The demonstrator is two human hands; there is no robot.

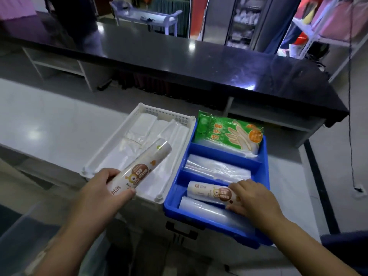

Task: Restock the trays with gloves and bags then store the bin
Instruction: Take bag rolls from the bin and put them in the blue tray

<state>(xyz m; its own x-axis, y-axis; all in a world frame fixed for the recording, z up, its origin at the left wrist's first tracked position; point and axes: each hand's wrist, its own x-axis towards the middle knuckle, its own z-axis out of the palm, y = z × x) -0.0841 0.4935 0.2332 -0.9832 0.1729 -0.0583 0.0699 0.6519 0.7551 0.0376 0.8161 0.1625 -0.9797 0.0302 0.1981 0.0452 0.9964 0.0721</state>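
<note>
While the left hand (103, 188) holds a roll (143, 166), glove pack (227, 132) fills the far compartment.

The left hand (103, 188) holds a white printed roll of bags (143, 166) over the white plastic tray (111, 148). The right hand (251, 198) rests on another printed roll (209, 193) in the blue plastic tray (264, 156). A green pack of gloves (227, 132) sits in its far part.

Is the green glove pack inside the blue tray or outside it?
Inside. The green glove pack sits in the far compartment of the blue tray, sticking up over its back rim.
</note>
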